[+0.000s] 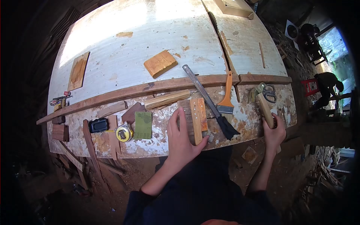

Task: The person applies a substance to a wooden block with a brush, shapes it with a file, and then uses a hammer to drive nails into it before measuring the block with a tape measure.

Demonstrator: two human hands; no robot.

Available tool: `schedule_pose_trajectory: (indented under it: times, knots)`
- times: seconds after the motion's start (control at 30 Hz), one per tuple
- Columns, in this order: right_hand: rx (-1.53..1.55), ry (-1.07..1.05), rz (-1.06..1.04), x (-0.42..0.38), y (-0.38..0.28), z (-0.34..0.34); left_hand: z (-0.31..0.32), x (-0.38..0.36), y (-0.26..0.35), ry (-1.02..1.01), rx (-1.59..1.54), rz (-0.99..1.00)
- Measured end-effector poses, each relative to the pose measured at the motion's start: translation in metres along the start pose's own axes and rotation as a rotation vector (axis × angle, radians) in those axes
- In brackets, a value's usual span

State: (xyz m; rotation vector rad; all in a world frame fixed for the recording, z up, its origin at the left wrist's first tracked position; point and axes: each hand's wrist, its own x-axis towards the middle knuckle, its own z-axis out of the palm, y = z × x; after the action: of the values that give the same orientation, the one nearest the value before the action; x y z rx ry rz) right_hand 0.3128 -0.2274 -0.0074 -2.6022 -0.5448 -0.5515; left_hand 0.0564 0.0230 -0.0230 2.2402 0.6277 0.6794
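A large, worn, white-painted wooden workbench (150,33) fills the upper and middle frame. At lower centre, a flat brown wooden board with a pale drilled strip (195,118) is pressed down by the left hand (182,140), fingers spread and thumb hooked at its near end. At the bench's right edge, a pale rectangular wooden block (265,108) is gripped by the curled right hand (274,133). Grey scissors (268,93) are seen just above it.

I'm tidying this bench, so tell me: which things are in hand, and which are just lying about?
In hand:
left hand on the small wooden board
right hand on the wooden stick

Lying about:
tape measure
green sandpaper
orange-handled scraper
metal file
scissors
wood block
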Motion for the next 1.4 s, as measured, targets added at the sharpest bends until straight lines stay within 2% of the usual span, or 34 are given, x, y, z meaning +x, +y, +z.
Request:
schedule_pose_trajectory:
  times: [0.17,0.27,0.33,0.4,0.5,0.53,0.63,0.73,0.83,0.87,0.97,1.07,1.23,1.4]
  knots:
    - [-0.071,-0.011,0.048,-0.005,0.012,0.007,-0.043,0.027,-0.011,-0.287,0.079,0.124]
    - [-0.053,0.020,0.009,-0.008,0.027,0.018,-0.048,0.025,-0.017,-0.194,0.070,0.075]
    - [0.004,0.046,0.054,-0.009,0.031,0.027,-0.045,0.022,-0.016,-0.126,0.027,0.062]
    - [0.103,0.070,0.062,-0.008,0.015,0.028,-0.040,0.022,-0.014,-0.160,0.049,0.060]
    - [0.289,0.124,-0.104,-0.002,-0.012,0.037,-0.025,0.016,-0.024,-0.137,0.002,0.019]
    - [0.465,0.012,-0.019,0.000,-0.028,0.038,-0.022,0.016,-0.027,-0.119,-0.030,0.003]
    - [0.596,-0.089,-0.190,0.013,-0.066,0.049,-0.031,0.021,-0.028,-0.102,0.007,0.074]
    - [0.626,-0.507,-0.099,0.019,-0.106,0.043,-0.033,0.019,-0.033,-0.111,0.028,0.091]
    - [0.327,-0.808,-0.225,0.021,-0.129,0.038,-0.031,0.015,-0.035,-0.103,0.033,0.083]
    - [0.294,-0.748,-0.312,0.012,-0.123,0.049,-0.031,0.015,-0.035,-0.096,0.009,0.078]
    - [0.255,-0.677,-0.339,0.004,-0.119,0.044,-0.028,0.016,-0.035,-0.055,-0.039,0.091]
    - [0.315,-0.805,-0.174,0.003,-0.115,0.033,-0.026,0.011,-0.036,0.048,-0.089,0.103]
    - [0.446,-0.684,-0.067,-0.019,-0.100,0.046,-0.022,-0.002,-0.057,0.301,-0.333,0.011]
    - [0.524,-0.564,-0.050,-0.032,-0.098,0.054,-0.027,-0.008,-0.069,0.354,-0.507,-0.142]
